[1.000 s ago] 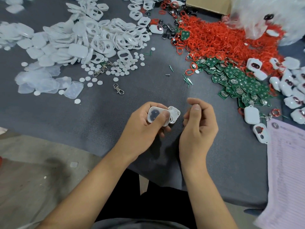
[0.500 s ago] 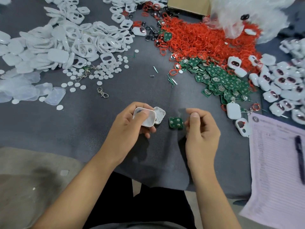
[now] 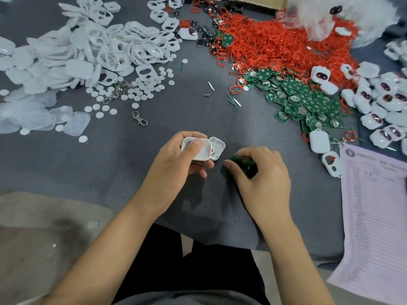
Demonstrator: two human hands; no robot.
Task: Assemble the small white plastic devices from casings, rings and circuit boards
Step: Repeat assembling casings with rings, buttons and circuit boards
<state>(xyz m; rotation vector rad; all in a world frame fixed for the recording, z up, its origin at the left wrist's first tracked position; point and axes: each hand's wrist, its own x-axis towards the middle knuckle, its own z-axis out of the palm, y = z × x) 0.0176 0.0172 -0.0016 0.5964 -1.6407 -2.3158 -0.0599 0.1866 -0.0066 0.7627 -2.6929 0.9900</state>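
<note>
The person is holding a white casing (image 3: pixel 196 148) in the left hand (image 3: pixel 176 164) — a rounded, shallow shell, thumb pressing across its top, with a second white half (image 3: pixel 217 147) jutting out just beside it. The right hand (image 3: pixel 262 172) is lying knuckles-up on the grey cloth (image 3: pixel 154 172), fingers curling over a green circuit board (image 3: pixel 244 164) — blurred, it seems tilted off the cloth.

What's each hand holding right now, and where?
Left hand grips two white casings, thumb on the top one's face. Right hand pinches a green circuit board by its edges.
</note>
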